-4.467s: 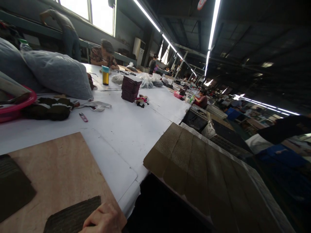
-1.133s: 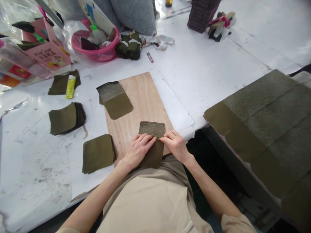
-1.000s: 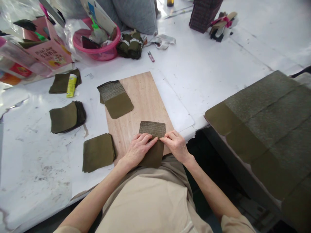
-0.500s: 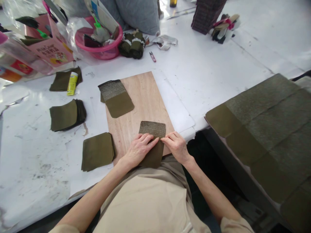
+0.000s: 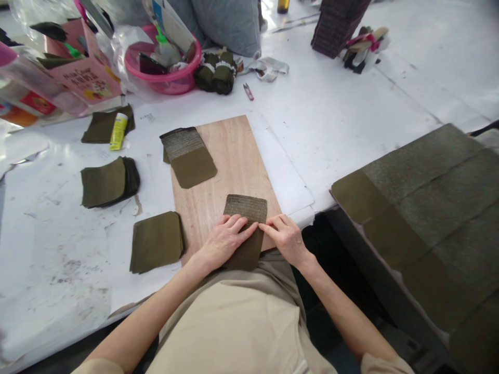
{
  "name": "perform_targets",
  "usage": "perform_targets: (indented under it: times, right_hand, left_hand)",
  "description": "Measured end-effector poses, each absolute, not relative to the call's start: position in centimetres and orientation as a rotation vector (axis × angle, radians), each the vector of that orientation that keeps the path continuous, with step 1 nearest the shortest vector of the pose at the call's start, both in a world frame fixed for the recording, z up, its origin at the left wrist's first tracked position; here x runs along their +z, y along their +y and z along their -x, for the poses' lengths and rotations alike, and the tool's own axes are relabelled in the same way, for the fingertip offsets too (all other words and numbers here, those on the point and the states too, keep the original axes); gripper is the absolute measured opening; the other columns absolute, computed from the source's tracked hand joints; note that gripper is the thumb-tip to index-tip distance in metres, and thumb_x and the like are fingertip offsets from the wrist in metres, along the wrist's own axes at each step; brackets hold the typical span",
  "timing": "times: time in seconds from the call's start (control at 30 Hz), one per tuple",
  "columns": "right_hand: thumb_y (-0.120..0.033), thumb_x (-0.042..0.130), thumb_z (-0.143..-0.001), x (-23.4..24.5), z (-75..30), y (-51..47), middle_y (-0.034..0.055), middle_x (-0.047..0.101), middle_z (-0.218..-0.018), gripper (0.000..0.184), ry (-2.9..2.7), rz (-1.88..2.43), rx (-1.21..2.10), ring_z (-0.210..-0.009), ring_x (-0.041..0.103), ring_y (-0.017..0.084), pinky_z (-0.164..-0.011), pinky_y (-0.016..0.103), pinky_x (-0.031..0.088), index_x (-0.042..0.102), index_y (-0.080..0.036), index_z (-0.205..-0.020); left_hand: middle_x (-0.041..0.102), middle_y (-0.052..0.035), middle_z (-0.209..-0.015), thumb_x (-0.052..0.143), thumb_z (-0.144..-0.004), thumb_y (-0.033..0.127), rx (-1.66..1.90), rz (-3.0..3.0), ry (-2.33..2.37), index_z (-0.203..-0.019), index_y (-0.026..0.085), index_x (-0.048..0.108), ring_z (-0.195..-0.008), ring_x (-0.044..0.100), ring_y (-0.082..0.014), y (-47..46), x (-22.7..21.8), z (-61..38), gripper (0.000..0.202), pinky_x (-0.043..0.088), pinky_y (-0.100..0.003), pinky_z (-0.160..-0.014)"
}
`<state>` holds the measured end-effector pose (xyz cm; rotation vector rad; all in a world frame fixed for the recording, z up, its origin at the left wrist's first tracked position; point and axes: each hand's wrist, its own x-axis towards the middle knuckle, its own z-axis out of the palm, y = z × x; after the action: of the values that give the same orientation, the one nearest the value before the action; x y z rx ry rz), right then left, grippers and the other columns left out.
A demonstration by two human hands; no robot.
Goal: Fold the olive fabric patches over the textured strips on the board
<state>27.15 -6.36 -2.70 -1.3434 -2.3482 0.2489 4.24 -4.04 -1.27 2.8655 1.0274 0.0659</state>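
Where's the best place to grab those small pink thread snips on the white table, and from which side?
Likely the pink handle of the snips, coming from your own side and pinching across its narrow width. They lie flat, handle end toward you and dark blades away. Your right hand is on the olive rectangular fabric piece, so free it first.

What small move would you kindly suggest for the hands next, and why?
Perhaps the right hand should press down at the lower edge of the textured band: it touches the olive piece there, while the left hand lies across it.
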Motion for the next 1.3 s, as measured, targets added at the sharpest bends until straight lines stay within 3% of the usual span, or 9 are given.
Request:
perform_targets:
  times: [0.33, 0.5, 0.87, 1.1, 1.3]
  right_hand:
    - [-0.016, 0.052, -0.095, -2.9, -27.3, -7.4, 0.0048, 0.063, -0.098, 0.028, -2.201, 1.431, 0.336, -0.094, 0.053, 0.017, -0.085, 0.028, 0.046, 0.068, -0.027, -0.115]
    - [-0.017, 0.054, -0.094, -3.0, -26.7, -7.6, 0.0050, 0.062, -0.103, 0.034, -2.243, 1.457, 0.288, -0.099, 0.053, 0.018, -0.086, 0.031, 0.044, 0.064, -0.033, -0.122]
    - [-0.014, 0.055, -0.093, -3.0, -27.1, -7.9, 0.0051, 0.063, -0.105, 0.033, -2.279, 1.488, 0.204, -0.095, 0.052, 0.018, -0.084, 0.032, 0.045, 0.066, -0.032, -0.119]
    - [-0.013, 0.052, -0.093, -1.7, -27.0, -7.7, 0.0051, 0.063, -0.095, 0.023, -2.118, 1.587, 0.280, -0.089, 0.054, 0.018, -0.080, 0.030, 0.046, 0.071, -0.024, -0.101]
    - [-0.020, 0.061, -0.090, -0.9, -23.5, -6.8, 0.0050, 0.063, -0.093, 0.012, -2.127, 1.600, 0.330, -0.091, 0.056, 0.019, -0.080, 0.032, 0.045, 0.067, -0.021, -0.101]
  left_hand:
    - [0.055, -0.0100, -0.116, 0.045, -0.095, 0.019, 0.019, -2.891, 1.043, -0.140, 0.025, 0.042, -0.109, 0.050, -0.0250, -4.2, -1.0, -4.6, 0.045, 0.042, -0.040, -0.090]
    - [0.057, -0.0108, -0.119, 0.043, -0.096, 0.017, 0.154, -2.875, 1.058, -0.135, 0.021, 0.048, -0.111, 0.051, -0.0236, -4.3, -1.7, -4.1, 0.039, 0.042, -0.039, -0.094]
    - [0.061, -0.0107, -0.123, 0.048, -0.093, 0.016, 0.288, -2.811, 1.279, -0.128, 0.018, 0.055, -0.118, 0.051, -0.0267, -4.9, -2.7, -0.3, 0.036, 0.041, -0.042, -0.097]
    - [0.064, -0.0101, -0.111, 0.047, -0.095, 0.020, 0.443, -2.666, 1.525, -0.112, 0.017, 0.064, -0.112, 0.052, -0.0262, -5.6, -2.4, 2.4, 0.025, 0.044, -0.041, -0.092]
    - [0.065, -0.0086, -0.102, 0.046, -0.095, 0.020, 0.620, -2.565, 1.538, -0.107, 0.019, 0.066, -0.105, 0.055, -0.0231, -6.1, -2.1, 1.2, 0.024, 0.047, -0.040, -0.089]
